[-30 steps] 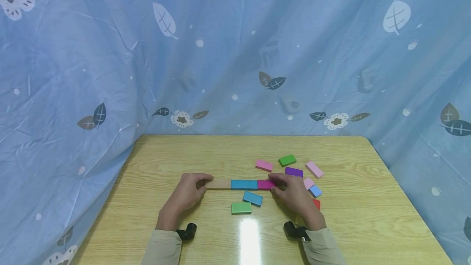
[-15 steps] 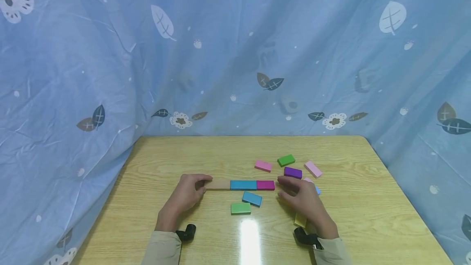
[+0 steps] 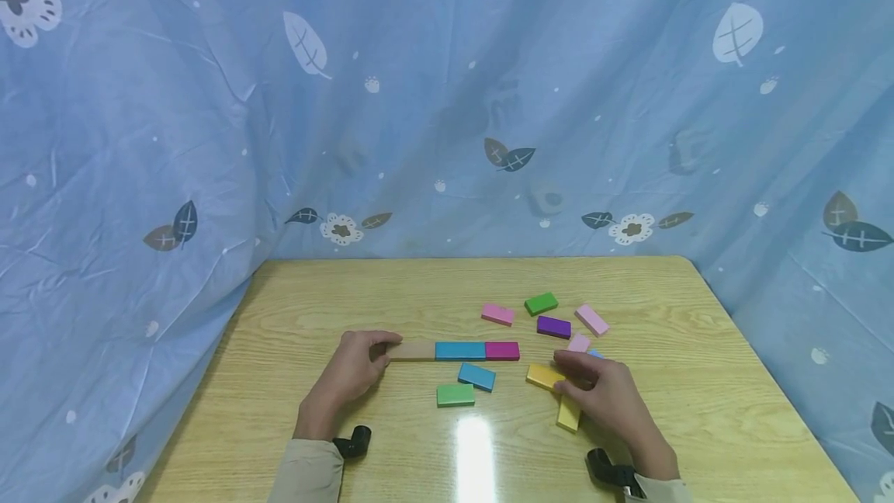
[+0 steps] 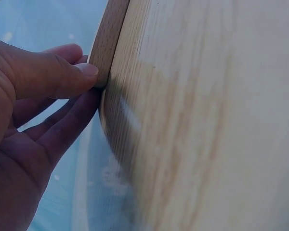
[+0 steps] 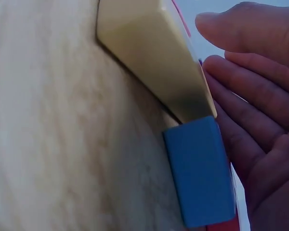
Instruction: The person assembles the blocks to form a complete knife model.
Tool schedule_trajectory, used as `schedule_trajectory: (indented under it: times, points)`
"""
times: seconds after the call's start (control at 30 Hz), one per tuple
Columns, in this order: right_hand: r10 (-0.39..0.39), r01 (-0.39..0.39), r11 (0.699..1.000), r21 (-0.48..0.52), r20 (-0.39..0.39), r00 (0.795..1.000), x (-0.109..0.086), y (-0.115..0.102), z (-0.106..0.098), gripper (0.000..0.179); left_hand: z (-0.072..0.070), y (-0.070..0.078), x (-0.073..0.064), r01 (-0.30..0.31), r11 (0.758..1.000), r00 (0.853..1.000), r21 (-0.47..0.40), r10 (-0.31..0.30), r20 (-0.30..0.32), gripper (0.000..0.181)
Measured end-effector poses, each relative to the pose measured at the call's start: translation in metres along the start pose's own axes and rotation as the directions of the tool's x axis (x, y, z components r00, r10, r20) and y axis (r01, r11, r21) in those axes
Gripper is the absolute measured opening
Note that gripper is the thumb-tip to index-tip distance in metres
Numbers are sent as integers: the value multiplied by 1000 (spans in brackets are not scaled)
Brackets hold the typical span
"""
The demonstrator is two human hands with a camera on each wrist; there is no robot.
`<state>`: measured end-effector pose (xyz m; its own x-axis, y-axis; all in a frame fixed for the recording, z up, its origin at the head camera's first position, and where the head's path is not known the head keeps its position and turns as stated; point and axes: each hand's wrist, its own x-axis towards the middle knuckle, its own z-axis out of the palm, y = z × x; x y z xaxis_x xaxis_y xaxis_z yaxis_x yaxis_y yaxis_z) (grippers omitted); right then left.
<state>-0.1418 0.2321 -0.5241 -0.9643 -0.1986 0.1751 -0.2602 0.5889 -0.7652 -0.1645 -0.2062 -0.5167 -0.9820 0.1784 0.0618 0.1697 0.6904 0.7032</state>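
Observation:
With thumb and fingertips my left hand [image 3: 352, 369] pinches the left end of a plain wooden block [image 3: 414, 351]; the left wrist view shows the thumb on its side [image 4: 108, 43]. That block lies in a straight row with a blue block [image 3: 460, 351] and a magenta block [image 3: 502, 351]. My right hand [image 3: 606, 396] hovers over the pile at right, fingers relaxed and apart from the thumb, holding nothing. Beneath and beside it are an orange block [image 3: 543, 377] and a yellow block [image 3: 569, 414]. A blue block [image 5: 200, 173] shows below it in the right wrist view.
In front of the row lie a smaller blue block [image 3: 477, 377] and a light green block [image 3: 455, 395]. Behind it are a pink block [image 3: 498, 314], a green block [image 3: 541, 303], a purple block [image 3: 554, 327] and a pale pink block [image 3: 592, 320]. A patterned curtain [image 3: 419, 99] hangs behind the table.
My right hand has let go of the magenta block and moved right and nearer to me, uncovering the orange and yellow blocks. My left hand stays on the wooden block.

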Motion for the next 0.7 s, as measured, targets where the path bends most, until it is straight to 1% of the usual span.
schedule_trajectory:
  times: [0.17, 0.23, 0.37, 0.43, 0.53, 0.7]
  points:
    - [7, -8, 999, 34, 29, 1000, -2, -2, 0, 42, 1, -1, 0, -2, 1000, 1000, 0, 2, -4, 38]
    - [2, -2, 1000, 22, 32, 999, -2, -3, 0, 41, 1, -1, 0, -4, 1000, 1000, -2, 4, -7, 38]
    - [22, -21, 999, -48, 16, 1000, 1, -6, 1, 39, 2, -2, 0, -8, 1000, 1000, -6, 8, -8, 38]
    - [31, -30, 997, -68, 14, 999, 1, -7, 1, 40, 2, -2, 0, -9, 1000, 1000, -5, 9, -7, 38]
    - [24, -23, 995, -95, 11, 1000, 1, -6, 2, 42, 2, -2, 0, -11, 1000, 1000, -4, 11, -5, 38]
    - [38, -37, 996, -83, 12, 999, 2, -6, 2, 41, 1, -2, 0, -9, 1000, 1000, -10, 9, -6, 38]
